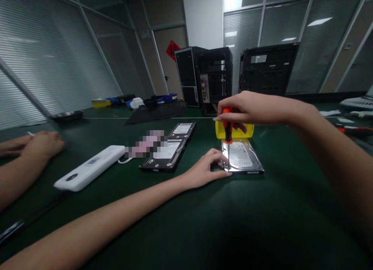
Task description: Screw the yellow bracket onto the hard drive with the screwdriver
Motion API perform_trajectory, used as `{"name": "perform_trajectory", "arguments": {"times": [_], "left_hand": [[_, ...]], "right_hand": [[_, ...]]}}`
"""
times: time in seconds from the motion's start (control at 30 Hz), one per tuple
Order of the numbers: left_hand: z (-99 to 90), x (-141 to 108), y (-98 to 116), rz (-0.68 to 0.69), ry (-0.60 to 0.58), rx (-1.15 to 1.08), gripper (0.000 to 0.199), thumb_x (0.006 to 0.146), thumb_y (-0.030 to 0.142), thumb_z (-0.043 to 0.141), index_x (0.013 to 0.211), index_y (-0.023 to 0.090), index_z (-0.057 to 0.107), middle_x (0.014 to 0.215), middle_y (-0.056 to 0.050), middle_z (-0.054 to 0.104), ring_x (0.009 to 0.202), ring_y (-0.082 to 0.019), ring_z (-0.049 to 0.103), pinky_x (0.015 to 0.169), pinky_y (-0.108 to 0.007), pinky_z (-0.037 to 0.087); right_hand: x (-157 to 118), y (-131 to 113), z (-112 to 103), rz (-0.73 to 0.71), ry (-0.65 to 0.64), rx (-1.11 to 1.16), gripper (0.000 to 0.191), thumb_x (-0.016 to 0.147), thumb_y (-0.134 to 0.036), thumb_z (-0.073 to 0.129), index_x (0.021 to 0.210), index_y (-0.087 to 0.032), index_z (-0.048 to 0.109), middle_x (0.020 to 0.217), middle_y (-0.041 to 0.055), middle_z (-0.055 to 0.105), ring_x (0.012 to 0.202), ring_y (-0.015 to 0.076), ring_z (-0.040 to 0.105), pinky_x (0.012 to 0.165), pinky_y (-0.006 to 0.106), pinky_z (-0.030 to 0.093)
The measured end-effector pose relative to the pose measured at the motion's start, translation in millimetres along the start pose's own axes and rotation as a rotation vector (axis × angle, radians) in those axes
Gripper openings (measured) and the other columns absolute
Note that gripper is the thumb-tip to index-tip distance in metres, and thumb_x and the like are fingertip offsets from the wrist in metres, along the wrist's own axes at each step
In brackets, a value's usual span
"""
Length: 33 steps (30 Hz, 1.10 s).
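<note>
A silver hard drive (pixel 243 155) lies flat on the dark green table (pixel 186 227), right of centre. My right hand (pixel 239 108) is closed round the handle of an orange and black screwdriver (pixel 229 134), held upright above the drive. The shaft points down to the drive's near left corner, where the tip is too small to make out clearly. At that same corner, the thumb and fingers of my left hand (pixel 208 167) hold the drive's left edge. Behind the drive stands a yellow container (pixel 220 131), partly hidden by my right hand.
Two more hard drives (pixel 167 153) lie left of centre, beside a blurred pink patch and a white power strip (pixel 91 167). Another person's hands (pixel 43 145) rest at the far left. Black computer cases (pixel 215 79) stand behind; red-handled pliers (pixel 355 131) lie right.
</note>
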<state>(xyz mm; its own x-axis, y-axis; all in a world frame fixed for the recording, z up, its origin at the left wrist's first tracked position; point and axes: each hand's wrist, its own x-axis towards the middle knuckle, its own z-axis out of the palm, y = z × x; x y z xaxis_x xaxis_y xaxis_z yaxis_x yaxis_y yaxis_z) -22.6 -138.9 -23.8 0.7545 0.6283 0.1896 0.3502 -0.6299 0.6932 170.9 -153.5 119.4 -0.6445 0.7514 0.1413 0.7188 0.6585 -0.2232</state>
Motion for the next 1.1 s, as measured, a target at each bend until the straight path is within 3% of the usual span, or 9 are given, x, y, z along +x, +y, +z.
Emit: {"name": "perform_trajectory", "arguments": {"times": [0.73,1.1], "left_hand": [[2.1,7.3,-3.1,-0.017,0.029,-0.015,0.022,0.081,0.039,0.053,0.089,0.018,0.058,0.098,-0.002,0.048,0.088,-0.015,0.051,0.082,-0.029,0.04],[2.7,7.5,-3.4,-0.001,0.047,-0.033,0.02,0.082,0.036,0.053,0.086,0.018,0.058,0.096,-0.002,0.047,0.086,-0.014,0.05,0.082,-0.028,0.04]], "right_hand": [[1.8,-7.6,6.4,-0.095,0.101,-0.029,0.034,0.086,-0.043,0.038,0.092,-0.014,0.056,0.078,0.0036,0.062,0.061,0.009,0.056,0.051,0.021,0.039],[1.8,-7.4,5.5,-0.079,0.089,-0.034,0.032,0.086,-0.041,0.039,0.092,-0.014,0.056,0.078,0.0034,0.061,0.061,0.0089,0.055,0.053,0.021,0.038]]}}
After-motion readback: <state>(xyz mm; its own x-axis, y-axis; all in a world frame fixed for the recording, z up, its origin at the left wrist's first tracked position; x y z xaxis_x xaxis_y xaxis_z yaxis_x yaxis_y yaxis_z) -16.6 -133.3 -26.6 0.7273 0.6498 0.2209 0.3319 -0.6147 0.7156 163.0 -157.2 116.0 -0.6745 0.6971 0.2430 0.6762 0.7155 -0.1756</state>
